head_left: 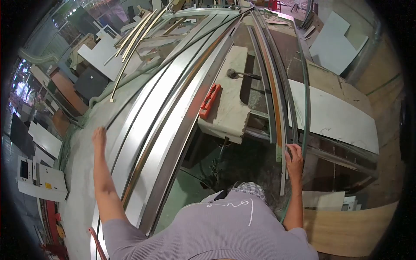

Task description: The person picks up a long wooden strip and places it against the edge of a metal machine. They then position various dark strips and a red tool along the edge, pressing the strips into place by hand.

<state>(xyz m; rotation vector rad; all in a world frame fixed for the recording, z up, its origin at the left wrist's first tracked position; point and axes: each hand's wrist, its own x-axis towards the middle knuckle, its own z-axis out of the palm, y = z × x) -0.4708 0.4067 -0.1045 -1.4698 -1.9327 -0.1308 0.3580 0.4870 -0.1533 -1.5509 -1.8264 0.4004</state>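
My left hand (pixel 99 135) is at the left, its fingers closed on the end of a long thin dark strip (pixel 143 89) that runs up across the metal profiles (pixel 160 104) to the far end. At the right, my right hand (pixel 294 155) has its fingers bent round near the ends of several long narrow strips (pixel 277 99); what they grip is too small to make out. Between my hands, a red level (pixel 210 101) lies on a pale block-like surface (pixel 229 95), with a dark-handled hammer (pixel 242 75) beyond it.
A white panel (pixel 333 115) lies at the right, above a metal frame (pixel 342 151). Brass-coloured strips (pixel 130 47) lean at the upper left. Boards (pixel 67 91) and a white machine (pixel 41 177) stand at the left. A curved wooden sheet (pixel 351 229) is at the lower right.
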